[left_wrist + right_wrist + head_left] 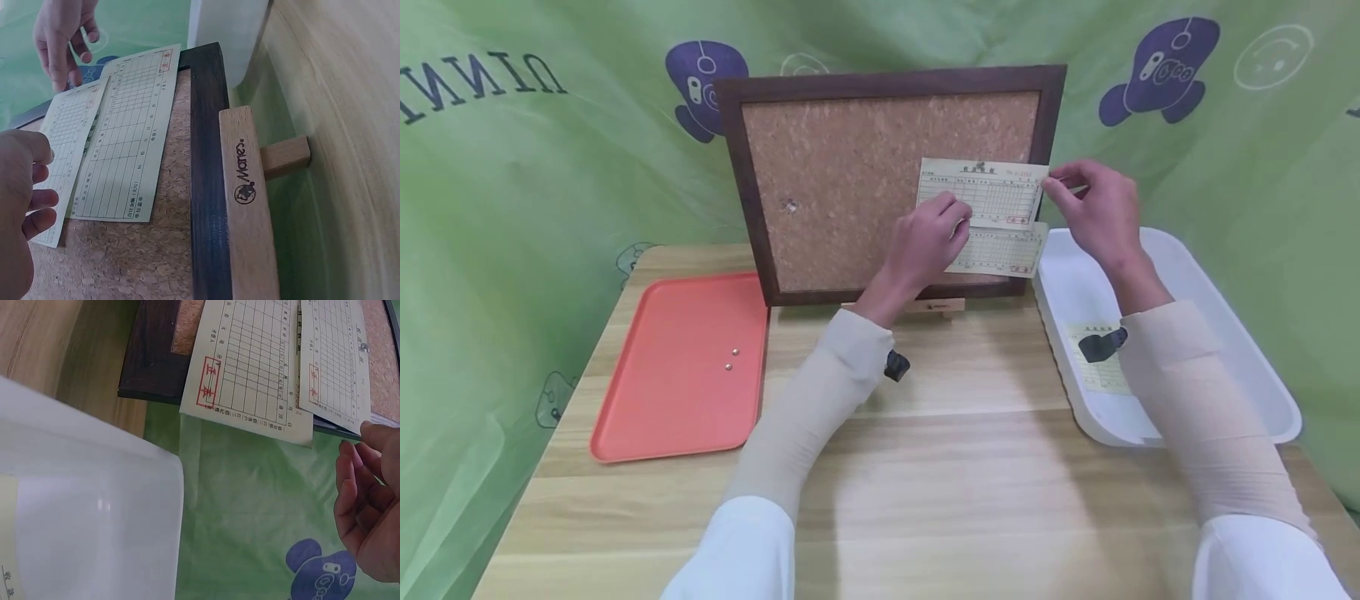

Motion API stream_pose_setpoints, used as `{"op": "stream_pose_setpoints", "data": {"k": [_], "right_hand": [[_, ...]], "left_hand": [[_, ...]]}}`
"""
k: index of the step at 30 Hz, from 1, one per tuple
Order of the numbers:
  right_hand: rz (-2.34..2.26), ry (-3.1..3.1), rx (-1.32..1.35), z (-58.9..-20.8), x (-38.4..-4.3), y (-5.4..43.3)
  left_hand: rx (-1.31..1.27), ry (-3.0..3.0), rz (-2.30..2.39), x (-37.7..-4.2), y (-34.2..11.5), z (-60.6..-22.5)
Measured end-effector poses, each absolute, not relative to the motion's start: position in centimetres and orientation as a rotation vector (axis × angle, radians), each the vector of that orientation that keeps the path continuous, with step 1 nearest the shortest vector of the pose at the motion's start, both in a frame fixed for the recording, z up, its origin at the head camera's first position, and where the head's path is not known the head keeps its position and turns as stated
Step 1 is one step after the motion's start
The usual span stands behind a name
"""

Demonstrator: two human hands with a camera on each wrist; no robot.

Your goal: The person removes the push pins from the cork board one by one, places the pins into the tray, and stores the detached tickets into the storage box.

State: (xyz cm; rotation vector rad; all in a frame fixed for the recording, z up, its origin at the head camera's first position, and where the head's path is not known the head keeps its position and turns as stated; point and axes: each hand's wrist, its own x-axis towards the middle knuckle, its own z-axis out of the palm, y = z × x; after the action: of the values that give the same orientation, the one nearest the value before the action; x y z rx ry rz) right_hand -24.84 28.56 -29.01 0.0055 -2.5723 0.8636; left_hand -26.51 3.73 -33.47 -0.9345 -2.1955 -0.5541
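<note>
Two printed receipt slips overlap on a framed corkboard (835, 183). A small metal tack (980, 166) sits at the top of the upper slip (1000, 192); the lower slip (992, 254) shows beneath it. My left hand (928, 237) lies over the upper slip's lower left part with its fingers curled, and whether they grip the paper is hidden. At the upper slip's right corner, my right hand (1097, 208) pinches the edge between thumb and forefinger, its other fingers loosely bent. In the right wrist view the thumb (374, 434) touches that corner.
An orange tray (677, 375) on the left carries two small metal tacks (732, 359). To the right, a white bin (1210, 333) has another slip (1101, 375) inside. A wooden stand (247, 187) props the board on the table. Something small and shiny (790, 206) is on the cork.
</note>
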Motion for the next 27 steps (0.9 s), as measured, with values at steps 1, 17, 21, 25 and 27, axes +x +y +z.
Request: {"op": "stream_pose_setpoints", "data": {"k": [1,17,21,25,27], "right_hand": [[0.874,-2.566,0.005,-29.0,-25.0,28.4],[0.917,-2.527,-0.051,-29.1,-25.7,28.2],[0.905,-2.527,-0.062,-28.9,-25.9,28.1],[0.886,-2.52,-0.076,-28.6,-26.0,27.8],[0.881,-2.505,-0.076,-28.5,-26.0,27.7]], "left_hand": [[-0.939,-2.197,-0.534,-26.7,3.9,-33.3],[-0.873,-2.178,-0.53,-28.5,5.2,-30.4],[-0.868,-2.18,-0.533,-28.9,5.4,-30.0],[-0.851,-2.19,-0.532,-29.2,5.7,-29.5],[-0.836,-2.197,-0.52,-29.3,5.9,-29.3]]}}
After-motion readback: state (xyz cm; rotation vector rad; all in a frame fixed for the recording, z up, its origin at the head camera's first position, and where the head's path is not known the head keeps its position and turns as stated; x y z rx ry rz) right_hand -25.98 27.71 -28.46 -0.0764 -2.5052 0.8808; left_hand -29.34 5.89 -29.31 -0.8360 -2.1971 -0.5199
